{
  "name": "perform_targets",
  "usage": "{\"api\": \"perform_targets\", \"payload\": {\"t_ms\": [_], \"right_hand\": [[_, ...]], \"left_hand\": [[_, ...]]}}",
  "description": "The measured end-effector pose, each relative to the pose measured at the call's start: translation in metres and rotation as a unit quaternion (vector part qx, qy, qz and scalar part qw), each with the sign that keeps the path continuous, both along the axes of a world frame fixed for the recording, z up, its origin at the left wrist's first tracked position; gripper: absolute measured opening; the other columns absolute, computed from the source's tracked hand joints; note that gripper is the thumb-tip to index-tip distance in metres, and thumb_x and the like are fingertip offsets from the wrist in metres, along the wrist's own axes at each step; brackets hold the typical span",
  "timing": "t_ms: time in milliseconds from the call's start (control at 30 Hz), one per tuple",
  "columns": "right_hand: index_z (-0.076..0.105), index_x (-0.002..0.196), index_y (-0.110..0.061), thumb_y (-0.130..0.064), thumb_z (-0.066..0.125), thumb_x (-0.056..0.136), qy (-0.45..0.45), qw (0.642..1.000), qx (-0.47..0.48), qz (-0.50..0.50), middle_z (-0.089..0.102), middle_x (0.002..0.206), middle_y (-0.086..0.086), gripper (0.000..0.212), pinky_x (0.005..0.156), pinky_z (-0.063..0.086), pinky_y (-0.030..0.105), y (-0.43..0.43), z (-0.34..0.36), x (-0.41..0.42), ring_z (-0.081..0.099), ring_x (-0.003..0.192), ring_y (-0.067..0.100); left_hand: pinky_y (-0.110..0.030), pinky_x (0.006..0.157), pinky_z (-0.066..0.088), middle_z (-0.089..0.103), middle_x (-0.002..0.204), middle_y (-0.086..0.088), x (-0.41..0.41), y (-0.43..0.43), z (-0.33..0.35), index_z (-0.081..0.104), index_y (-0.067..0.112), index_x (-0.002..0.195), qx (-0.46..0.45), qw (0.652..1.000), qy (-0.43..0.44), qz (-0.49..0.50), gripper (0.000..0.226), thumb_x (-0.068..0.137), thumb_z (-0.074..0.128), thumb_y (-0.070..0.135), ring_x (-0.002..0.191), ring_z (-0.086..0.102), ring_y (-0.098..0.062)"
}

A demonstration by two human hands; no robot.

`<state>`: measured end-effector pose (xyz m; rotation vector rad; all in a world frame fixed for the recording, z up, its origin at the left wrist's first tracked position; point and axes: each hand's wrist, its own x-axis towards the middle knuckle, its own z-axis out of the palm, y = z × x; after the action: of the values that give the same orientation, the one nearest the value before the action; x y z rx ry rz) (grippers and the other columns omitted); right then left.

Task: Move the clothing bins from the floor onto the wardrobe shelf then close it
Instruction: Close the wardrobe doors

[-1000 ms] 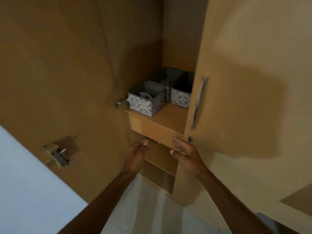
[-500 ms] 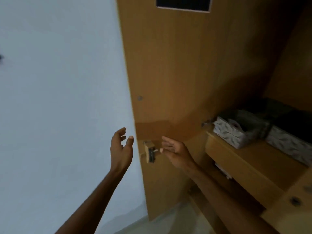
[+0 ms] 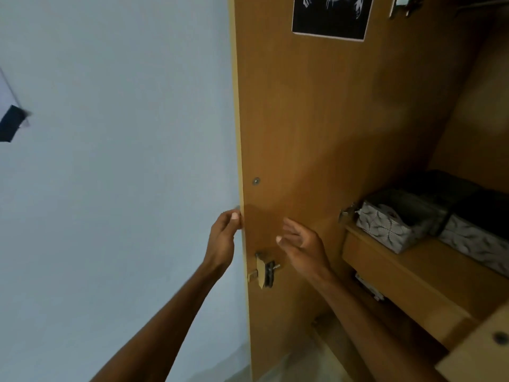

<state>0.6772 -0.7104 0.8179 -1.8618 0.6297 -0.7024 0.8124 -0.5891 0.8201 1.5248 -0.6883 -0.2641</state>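
While the patterned bins already sit in the wardrobe, attention has turned to its open left door.

Change: one second ago both hands were low by the shelf's front edge, with the right door in view; half a second ago they were reaching toward the left door, and now they are at it.

Left hand [image 3: 224, 235]: fingers curled around the door's [image 3: 297, 128] free outer edge, thumb on the near face, gripping the panel just above the lock.

Right hand [image 3: 301, 245]: open, fingers spread, holding nothing; it hovers close to the door's inner face, and contact cannot be told.

Lock [image 3: 263, 270]: metal latch fitting on the inner face, just below both hands, untouched.

Clothing bins [image 3: 385, 220]: a grey leaf-patterned fabric bin stands at the shelf's [image 3: 407, 274] left front, with at least one more like it beside it to the right and a darker one behind; none is seen on the floor from here.

Poster [image 3: 332, 16]: dark print stuck high on the door's inner face.

Wall [image 3: 110, 161]: pale blue, behind the door's edge.

Meaning for the task: placing looks finished, so closing appears to be the step in hand, starting with this left door; the right door, its corner showing at lower right, is probably still to follow.
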Motion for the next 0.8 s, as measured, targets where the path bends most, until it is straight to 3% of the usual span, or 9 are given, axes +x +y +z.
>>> {"api": "perform_targets", "payload": {"t_ms": [133, 233, 400, 500, 667, 800], "right_hand": [[0.044, 0.141, -0.032, -0.049, 0.071, 0.08, -0.044, 0.995, -0.022, -0.086, 0.05, 0.142, -0.009, 0.069, 0.095, 0.05, 0.033, 0.009, -0.001, -0.025, 0.05, 0.126, 0.012], [0.04, 0.141, -0.039, -0.067, 0.072, 0.065, -0.078, 0.978, -0.091, -0.169, 0.043, 0.146, -0.013, 0.087, 0.099, 0.049, 0.04, 0.013, 0.0, -0.049, 0.046, 0.129, 0.011], [0.037, 0.145, -0.028, -0.061, 0.075, 0.066, -0.073, 0.943, -0.182, -0.267, 0.04, 0.145, -0.006, 0.094, 0.1, 0.05, 0.038, 0.013, 0.004, -0.105, 0.043, 0.131, 0.012], [0.04, 0.143, -0.022, -0.049, 0.078, 0.069, -0.067, 0.902, -0.249, -0.346, 0.043, 0.137, -0.009, 0.087, 0.095, 0.051, 0.032, 0.007, 0.006, -0.143, 0.047, 0.124, 0.01], [0.037, 0.145, -0.023, -0.059, 0.074, 0.068, 0.014, 0.83, -0.295, -0.473, 0.047, 0.139, -0.001, 0.093, 0.099, 0.047, 0.041, -0.013, 0.006, -0.193, 0.046, 0.126, 0.015], [0.028, 0.149, -0.021, -0.066, 0.069, 0.068, 0.11, 0.768, -0.318, -0.544, 0.041, 0.147, 0.004, 0.101, 0.106, 0.036, 0.043, -0.038, 0.012, -0.23, 0.036, 0.135, 0.02]], "left_hand": [[-0.031, 0.079, 0.055, 0.074, 0.093, -0.002, -0.018, 0.005, -0.009, 0.069, 0.013, 0.098, -0.032, 0.996, -0.029, -0.084, 0.045, 0.098, 0.033, 0.039, 0.088, 0.07, -0.021], [-0.026, 0.074, 0.056, 0.072, 0.086, -0.007, -0.038, -0.011, -0.017, 0.07, 0.008, 0.094, -0.049, 0.986, -0.045, -0.155, 0.035, 0.101, 0.042, 0.026, 0.082, 0.069, -0.025], [-0.043, 0.082, 0.058, 0.071, 0.095, -0.008, -0.077, -0.058, -0.025, 0.069, 0.011, 0.103, -0.044, 0.962, -0.035, -0.266, 0.025, 0.091, 0.063, 0.031, 0.09, 0.068, -0.028], [-0.042, 0.079, 0.059, 0.071, 0.091, -0.013, -0.112, -0.082, -0.023, 0.069, 0.004, 0.1, -0.057, 0.936, -0.034, -0.346, 0.016, 0.094, 0.06, 0.016, 0.086, 0.068, -0.029], [-0.034, 0.073, 0.058, 0.071, 0.088, -0.01, -0.158, -0.117, -0.025, 0.07, 0.008, 0.093, -0.059, 0.919, -0.009, -0.391, 0.01, 0.093, 0.06, 0.009, 0.083, 0.069, -0.025], [-0.042, 0.075, 0.06, 0.072, 0.09, -0.01, -0.198, -0.157, -0.023, 0.069, 0.009, 0.091, -0.04, 0.903, 0.002, -0.427, 0.01, 0.093, 0.06, 0.012, 0.086, 0.069, -0.027]]}}
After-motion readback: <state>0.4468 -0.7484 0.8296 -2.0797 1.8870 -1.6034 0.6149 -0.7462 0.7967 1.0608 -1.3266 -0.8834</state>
